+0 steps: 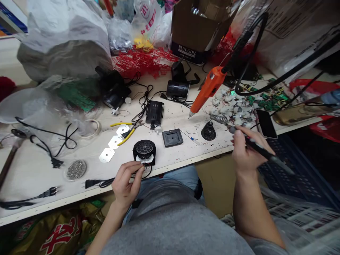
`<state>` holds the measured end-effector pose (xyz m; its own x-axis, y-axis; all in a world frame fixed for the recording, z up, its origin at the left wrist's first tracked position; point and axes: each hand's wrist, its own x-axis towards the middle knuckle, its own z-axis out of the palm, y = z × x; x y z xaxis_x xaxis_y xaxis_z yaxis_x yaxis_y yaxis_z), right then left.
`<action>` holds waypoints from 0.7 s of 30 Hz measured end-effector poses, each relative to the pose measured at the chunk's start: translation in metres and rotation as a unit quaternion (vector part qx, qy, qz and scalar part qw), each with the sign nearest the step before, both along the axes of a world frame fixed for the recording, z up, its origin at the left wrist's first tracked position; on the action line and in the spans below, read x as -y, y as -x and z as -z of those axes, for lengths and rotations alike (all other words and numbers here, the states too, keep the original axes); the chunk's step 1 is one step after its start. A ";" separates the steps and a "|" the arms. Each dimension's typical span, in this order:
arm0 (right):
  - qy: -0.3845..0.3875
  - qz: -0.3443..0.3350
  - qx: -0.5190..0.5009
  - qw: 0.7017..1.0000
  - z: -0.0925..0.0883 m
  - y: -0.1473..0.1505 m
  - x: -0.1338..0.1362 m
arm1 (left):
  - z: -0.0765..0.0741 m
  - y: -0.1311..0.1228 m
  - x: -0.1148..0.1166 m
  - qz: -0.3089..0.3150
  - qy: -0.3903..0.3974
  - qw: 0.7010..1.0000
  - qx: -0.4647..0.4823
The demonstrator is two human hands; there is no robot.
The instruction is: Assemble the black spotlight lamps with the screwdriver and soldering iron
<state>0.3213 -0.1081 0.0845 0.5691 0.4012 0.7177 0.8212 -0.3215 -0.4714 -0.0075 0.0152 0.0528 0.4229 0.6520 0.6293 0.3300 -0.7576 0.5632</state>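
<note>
My left hand [126, 182] is at the bench's front edge, thumb and fingers pinched on thin wires beside a black round lamp housing [144, 150] with a honeycomb face. A black cable loops under that hand. In my right hand [247, 148] is a soldering iron [259, 148], its handle pointing down to the right. The iron's front end is at the coiled spring [218, 118] of a holder with a black base [208, 131]; whether the tip sits inside I cannot tell. Between the hands lies a dark square plate [172, 138].
An orange electric screwdriver [208, 90] hangs over the bench. Yellow-handled pliers [129, 132] lie across white plates [107, 154]. Further items are a tub of screws [76, 170], black lamps [154, 112], small white parts [231, 106], a phone [266, 124] and a cardboard box [200, 28].
</note>
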 end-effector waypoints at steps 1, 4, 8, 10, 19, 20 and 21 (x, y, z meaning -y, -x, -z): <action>-0.019 0.002 0.031 0.999 -0.002 0.006 0.006 | 0.000 -0.001 -0.001 -0.001 -0.004 1.000 0.002; -0.015 -0.022 0.042 0.999 0.004 0.019 0.020 | -0.001 -0.003 -0.003 0.007 -0.017 1.000 0.000; 0.020 0.003 -0.003 1.000 0.029 0.017 0.022 | -0.003 -0.004 -0.006 0.021 -0.017 1.000 -0.011; 0.021 0.021 -0.022 0.999 0.040 0.012 0.018 | -0.004 -0.004 -0.006 0.024 -0.010 1.000 -0.017; 0.031 0.015 -0.021 0.999 0.052 0.005 0.013 | -0.005 -0.003 -0.002 0.006 -0.003 1.000 -0.027; 0.034 0.012 -0.015 0.999 0.052 0.004 0.013 | -0.005 -0.004 -0.002 0.007 -0.003 1.000 -0.025; 0.039 0.008 -0.009 0.999 0.052 0.004 0.013 | -0.005 -0.004 -0.002 0.008 -0.002 1.000 -0.023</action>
<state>0.3171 -0.1212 0.0324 0.5880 0.4467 0.6744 0.8076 -0.3711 -0.4583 -0.0038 0.0175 0.0577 0.4618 0.6422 0.6118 0.3432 -0.7654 0.5444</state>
